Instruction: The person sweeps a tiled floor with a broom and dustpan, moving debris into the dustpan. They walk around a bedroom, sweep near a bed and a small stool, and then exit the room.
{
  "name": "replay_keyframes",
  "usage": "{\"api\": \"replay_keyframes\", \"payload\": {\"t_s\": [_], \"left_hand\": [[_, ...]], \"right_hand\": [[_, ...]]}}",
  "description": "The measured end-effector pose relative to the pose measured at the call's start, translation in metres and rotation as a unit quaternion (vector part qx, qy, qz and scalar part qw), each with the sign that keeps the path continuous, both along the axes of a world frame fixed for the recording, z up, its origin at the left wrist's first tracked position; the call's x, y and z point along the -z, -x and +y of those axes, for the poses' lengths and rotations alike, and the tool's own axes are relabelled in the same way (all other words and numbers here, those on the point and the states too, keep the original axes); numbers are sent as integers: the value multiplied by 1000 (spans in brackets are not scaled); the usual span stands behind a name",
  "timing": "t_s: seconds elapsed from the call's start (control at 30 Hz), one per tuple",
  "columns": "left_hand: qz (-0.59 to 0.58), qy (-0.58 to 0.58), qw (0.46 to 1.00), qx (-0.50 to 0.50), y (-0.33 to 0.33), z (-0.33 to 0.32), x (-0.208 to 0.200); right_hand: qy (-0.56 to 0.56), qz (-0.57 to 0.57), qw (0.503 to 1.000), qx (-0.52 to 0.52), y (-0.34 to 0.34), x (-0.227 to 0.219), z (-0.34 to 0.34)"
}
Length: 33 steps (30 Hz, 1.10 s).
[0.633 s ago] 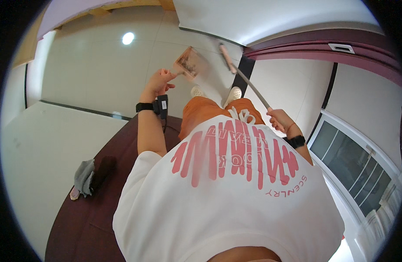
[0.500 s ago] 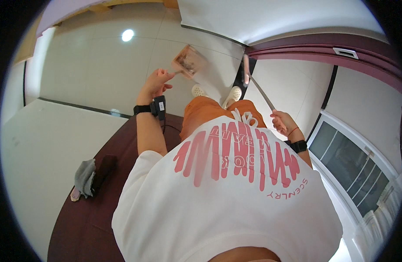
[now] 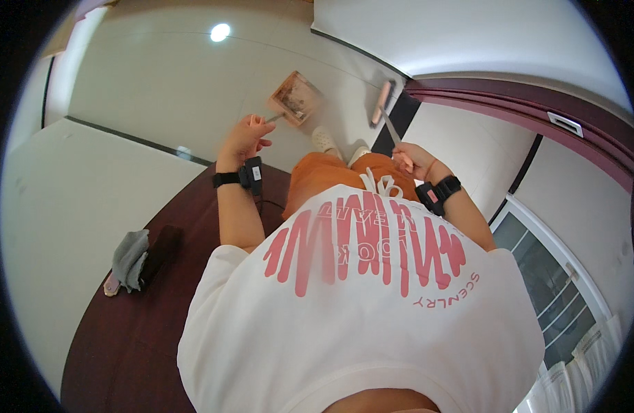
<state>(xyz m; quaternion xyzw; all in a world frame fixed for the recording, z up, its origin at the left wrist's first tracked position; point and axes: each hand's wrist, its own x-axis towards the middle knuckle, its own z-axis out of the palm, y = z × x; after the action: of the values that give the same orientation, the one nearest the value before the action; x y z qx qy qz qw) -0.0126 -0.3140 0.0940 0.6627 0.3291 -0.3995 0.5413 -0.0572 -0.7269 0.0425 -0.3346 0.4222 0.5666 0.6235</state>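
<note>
My left hand [image 3: 247, 140] is closed around the handle of a pinkish-orange dustpan [image 3: 294, 100], whose inside carries dark smudges. The pan is just ahead of my feet, low over or on the tiled floor; I cannot tell which. In my right hand [image 3: 414, 160] is the thin grey handle of a broom [image 3: 381, 103]. Its long pinkish head, with a dark side, is near the black strip of the doorway, to the right of the dustpan and apart from it. Black bands with small devices circle both wrists.
Pale tiles make up the floor [image 3: 172, 82]. A dark red table [image 3: 117, 337] on my left bears a grey cloth [image 3: 131, 260]. A dark red door frame [image 3: 489, 96] and a white wall stand at the right. My light clogs [image 3: 325, 140] are beside the dustpan.
My right hand has moved left and inward, and the broom head has swung from over the black strip onto the tiles to its left. My left hand still holds the dustpan nearly in place.
</note>
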Motion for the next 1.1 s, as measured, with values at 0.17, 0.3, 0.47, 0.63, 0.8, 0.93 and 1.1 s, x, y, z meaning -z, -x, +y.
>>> {"api": "replay_keyframes", "payload": {"t_s": [0.17, 0.3, 0.47, 0.63, 0.8, 0.93, 1.1], "left_hand": [[-19, 18, 1000, -13, 0, -12, 10], [-27, 32, 999, -25, -10, -16, 20], [-22, 15, 999, -43, -17, -33, 20], [-86, -4, 976, -202, 25, -61, 7], [-98, -33, 889, -447, 90, -109, -5], [-111, 10, 806, -581, 114, -121, -12], [-156, 7, 747, -646, 112, -116, -3]], "right_hand": [[21, -70, 986, -149, -35, -7, 51], [15, -94, 970, -221, -60, -23, 64], [-20, -134, 961, -240, -113, -25, 5], [25, -286, 834, -472, -146, -50, -48], [39, -316, 795, -517, -180, -67, -76], [38, -323, 758, -566, -192, -71, -75], [44, -220, 710, -668, -203, -90, -61]]}}
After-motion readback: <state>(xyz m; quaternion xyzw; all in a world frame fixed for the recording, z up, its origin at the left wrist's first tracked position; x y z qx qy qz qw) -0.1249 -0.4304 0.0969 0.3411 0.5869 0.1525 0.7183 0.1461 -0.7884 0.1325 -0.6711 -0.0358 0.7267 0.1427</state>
